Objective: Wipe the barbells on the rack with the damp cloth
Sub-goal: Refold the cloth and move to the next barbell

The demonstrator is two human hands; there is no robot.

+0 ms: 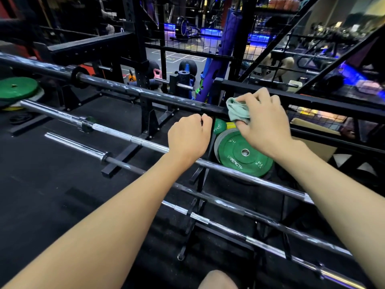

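Observation:
Several barbells lie across a black rack. The top one is a dark barbell with chalky white marks. My right hand grips a bunched pale green cloth, wrapped around that bar near its right part. Just left of the cloth, my left hand has its fingers curled around the same dark bar. A chrome barbell runs below my hands, and two more bars lie lower and closer to me.
A green bumper plate lies flat under my right hand, with smaller plates behind it. Another green plate sits at the far left. A black rail and wire mesh run just behind my right hand. Black rubber flooring lies below.

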